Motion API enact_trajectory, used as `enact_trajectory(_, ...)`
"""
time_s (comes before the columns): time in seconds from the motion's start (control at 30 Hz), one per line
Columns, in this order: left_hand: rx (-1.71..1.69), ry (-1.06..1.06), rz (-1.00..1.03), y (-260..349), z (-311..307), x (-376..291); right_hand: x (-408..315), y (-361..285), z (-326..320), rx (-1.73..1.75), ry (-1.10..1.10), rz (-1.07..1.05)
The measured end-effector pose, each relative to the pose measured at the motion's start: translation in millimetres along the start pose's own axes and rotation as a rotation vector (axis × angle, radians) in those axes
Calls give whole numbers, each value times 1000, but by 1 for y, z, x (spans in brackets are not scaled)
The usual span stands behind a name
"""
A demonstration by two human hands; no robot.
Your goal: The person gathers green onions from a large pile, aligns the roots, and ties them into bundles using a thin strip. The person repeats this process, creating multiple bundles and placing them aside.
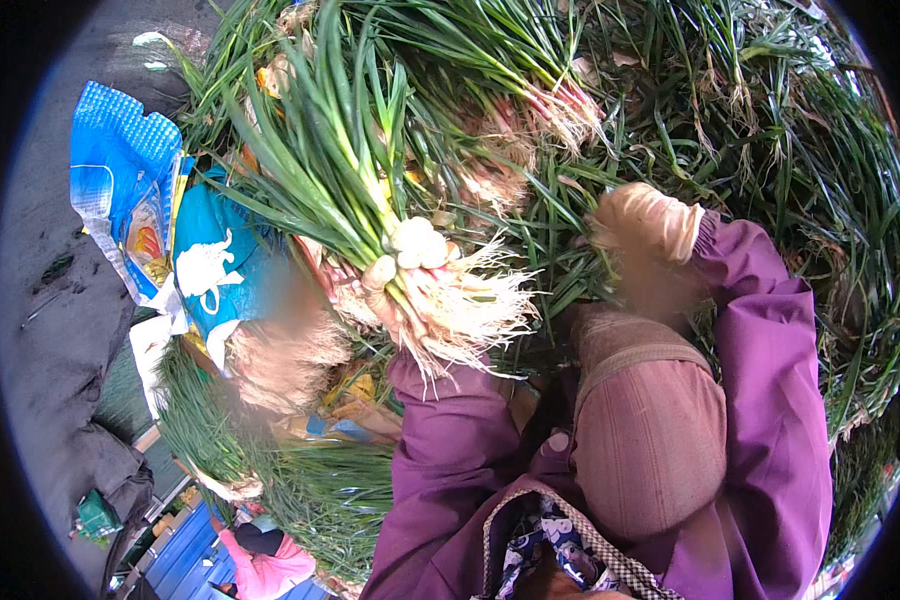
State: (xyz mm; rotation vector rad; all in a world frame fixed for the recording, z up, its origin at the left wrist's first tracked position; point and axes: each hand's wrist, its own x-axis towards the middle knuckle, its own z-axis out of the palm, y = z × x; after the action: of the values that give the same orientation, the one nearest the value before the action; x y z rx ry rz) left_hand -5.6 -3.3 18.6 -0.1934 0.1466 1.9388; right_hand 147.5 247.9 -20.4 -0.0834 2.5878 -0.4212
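Observation:
A bunch of green garlic [345,180], with long leaves, white stems and pale roots, stands out before me, held in my gloved left hand [384,292]. The fingers wrap its stems just above the roots, and the leaves point up and left. My right hand [637,217], in a pale glove, is over the heap of green leaves [667,150]; its fingertips are blurred and partly hidden, so whether it grips anything does not show. More rooted bunches [562,109] lie beyond the held one.
Left of the heap lie a blue and white woven plastic sack [124,165] and a teal bag [225,277]. A pile of roots [292,367] and stacked green bunches [330,480] are at the lower left. Farther off, a person in a pink top [266,562] is near blue panels.

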Motion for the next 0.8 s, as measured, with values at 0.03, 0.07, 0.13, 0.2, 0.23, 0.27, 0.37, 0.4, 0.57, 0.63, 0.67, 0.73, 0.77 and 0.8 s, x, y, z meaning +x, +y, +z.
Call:
enact_trajectory(0.03, -17, -38, -2, 0, 2, -2, 5, -10, -11, 418, -262, 211)
enact_trajectory(0.07, 2, -46, -45, -1, 3, -4, 7, -27, -20, 364, 582, -99)
enact_trajectory(0.13, 23, -33, 20, -2, 1, -4, 47, -50, -47, 316, 903, -238)
enact_trajectory(0.2, 90, 7, 66, -3, -4, -8, 89, -78, -63, 326, 934, -358)
enact_trajectory(0.23, 142, 29, 65, -1, -7, -9, 99, -85, -63, 233, 880, -322)
enact_trajectory(0.27, 137, 83, 89, 1, -10, -13, 105, -90, -62, 58, 716, -282)
enact_trajectory(0.37, 282, 295, 54, 12, -20, -23, 83, -88, -52, -115, 740, -502)
enact_trajectory(0.4, 326, 297, -61, 17, -22, -27, 62, -81, -51, 217, 700, -459)
enact_trajectory(0.57, 208, 102, 42, 20, -26, -36, -22, -49, -60, 1025, 32, -225)
enact_trajectory(0.63, 68, 16, -73, 13, -21, -39, -8, -51, -60, 2, -36, -111)
enact_trajectory(0.67, -7, -63, -83, 8, -19, -37, 9, -57, -57, -6, 147, -88)
enact_trajectory(0.73, -69, -116, -76, -2, -15, -37, 46, -74, -40, 158, 721, -155)
enact_trajectory(0.77, -99, -119, -94, -7, -14, -36, 66, -81, -32, 200, 947, -223)
enact_trajectory(0.8, -137, -126, -111, -12, -14, -36, 84, -91, -26, 168, 790, -185)
